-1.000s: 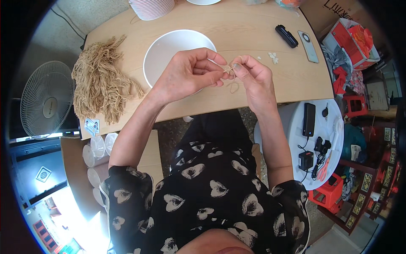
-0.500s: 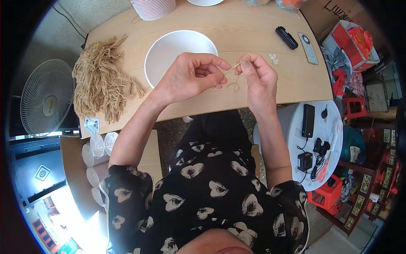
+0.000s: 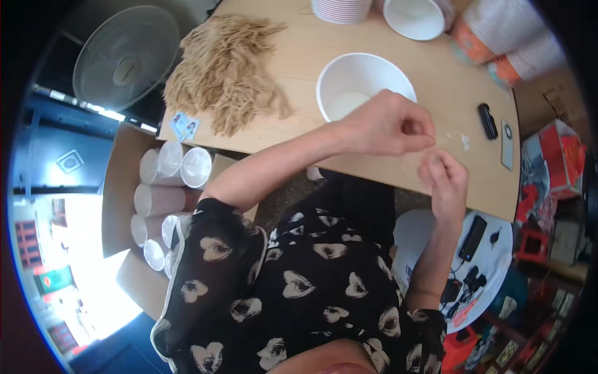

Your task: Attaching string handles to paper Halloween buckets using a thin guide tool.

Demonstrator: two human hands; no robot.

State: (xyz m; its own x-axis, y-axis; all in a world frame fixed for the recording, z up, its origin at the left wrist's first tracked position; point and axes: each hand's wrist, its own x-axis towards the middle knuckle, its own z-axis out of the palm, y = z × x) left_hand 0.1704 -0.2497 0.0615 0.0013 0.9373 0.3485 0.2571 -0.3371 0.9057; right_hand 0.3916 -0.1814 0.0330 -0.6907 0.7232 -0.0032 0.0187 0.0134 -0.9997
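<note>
Above the table's front edge, my left hand point(image 3: 392, 124) has its thumb and forefinger pinched together. Just below and to its right, my right hand point(image 3: 445, 177) is also closed, fingertips near those of the left. A thin tan strand shows only faintly at the fingertips, smeared by motion. Behind my left hand stands a white bowl point(image 3: 330, 84), partly covered by the hand, with something pale at its bottom. A heap of tan, stringy strands point(image 3: 221, 75) lies on the left of the table. Small white bits point(image 3: 465, 143) lie right of my hands.
Stacked paper bowls point(image 3: 342, 10) and another white bowl point(image 3: 414, 19) stand at the back. A black case point(image 3: 488, 121) and a phone point(image 3: 507, 146) lie on the right. A white round stool point(image 3: 492, 249) holds chargers. A carton point(image 3: 121, 187) of clear cups is on the left.
The view has swung, so the table's things appear farther right and tilted. My hands have shifted relative to each other, the right now lower than the left. The strand is harder to see.
</note>
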